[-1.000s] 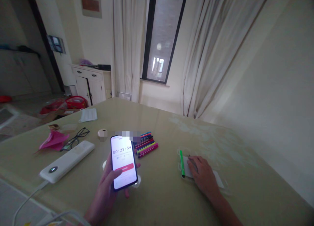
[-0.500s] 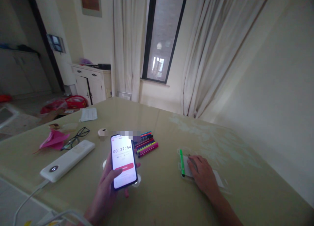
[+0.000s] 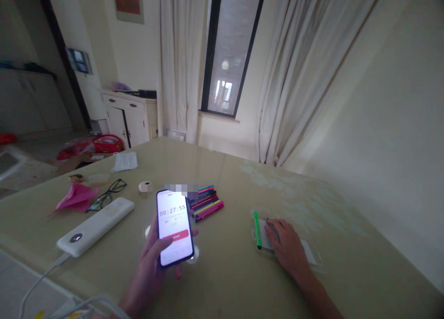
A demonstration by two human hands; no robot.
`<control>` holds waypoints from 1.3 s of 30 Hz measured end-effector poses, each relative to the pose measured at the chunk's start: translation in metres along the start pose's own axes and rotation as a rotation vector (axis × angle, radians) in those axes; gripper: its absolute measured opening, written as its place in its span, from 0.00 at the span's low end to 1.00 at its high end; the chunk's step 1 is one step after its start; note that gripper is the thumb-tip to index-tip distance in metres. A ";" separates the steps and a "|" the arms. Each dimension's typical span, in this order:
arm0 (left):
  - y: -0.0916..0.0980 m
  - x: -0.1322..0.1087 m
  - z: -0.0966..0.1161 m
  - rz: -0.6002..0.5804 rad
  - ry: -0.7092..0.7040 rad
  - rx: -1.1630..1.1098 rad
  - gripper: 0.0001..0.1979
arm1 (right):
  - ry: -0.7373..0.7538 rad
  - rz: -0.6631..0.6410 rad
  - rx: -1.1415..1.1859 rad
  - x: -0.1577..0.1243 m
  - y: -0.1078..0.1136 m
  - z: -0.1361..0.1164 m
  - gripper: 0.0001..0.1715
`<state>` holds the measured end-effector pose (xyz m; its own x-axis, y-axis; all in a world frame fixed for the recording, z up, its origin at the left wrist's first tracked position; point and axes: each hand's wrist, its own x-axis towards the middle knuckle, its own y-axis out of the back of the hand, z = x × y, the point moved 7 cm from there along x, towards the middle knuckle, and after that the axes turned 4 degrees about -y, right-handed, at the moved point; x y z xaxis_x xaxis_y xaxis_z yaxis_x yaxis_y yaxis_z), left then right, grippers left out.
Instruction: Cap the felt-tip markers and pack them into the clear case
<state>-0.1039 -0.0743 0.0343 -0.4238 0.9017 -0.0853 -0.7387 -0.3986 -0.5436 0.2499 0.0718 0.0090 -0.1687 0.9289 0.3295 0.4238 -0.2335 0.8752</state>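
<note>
My left hand (image 3: 150,259) is closed round a smartphone (image 3: 175,226), its lit screen showing a timer at 00:27:55. The thumb lies on the screen by a red button. Behind the phone, several coloured markers (image 3: 208,208) lie side by side on the table, partly covered by it. On the right, my right hand (image 3: 286,245) rests with fingers extended on a clear plastic case (image 3: 317,265) with something white in it. A green marker (image 3: 257,230) lies at the case's left end, just beyond the fingertips.
A white power bank (image 3: 97,226) with a cable (image 3: 40,277) lies on the left of the table (image 3: 222,282). Near it are eyeglasses (image 3: 116,186), a pink folded item (image 3: 77,196), a small round case (image 3: 144,187) and a face mask (image 3: 125,162). Curtains and a wall stand behind.
The timer on the phone has gone from 00:27:54 to 00:27:55. Both hands stay where they were.
</note>
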 end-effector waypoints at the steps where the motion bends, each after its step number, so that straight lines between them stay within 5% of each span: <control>1: 0.000 0.000 0.000 0.002 0.000 0.003 0.57 | 0.000 0.000 0.002 0.000 0.000 0.000 0.22; 39: 0.007 0.004 -0.005 -0.003 0.006 0.031 0.56 | -0.030 -0.026 0.011 0.001 0.000 0.001 0.24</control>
<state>-0.1080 -0.0724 0.0259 -0.4186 0.9038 -0.0889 -0.7556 -0.4009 -0.5179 0.2501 0.0726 0.0085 -0.1527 0.9430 0.2957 0.4298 -0.2061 0.8791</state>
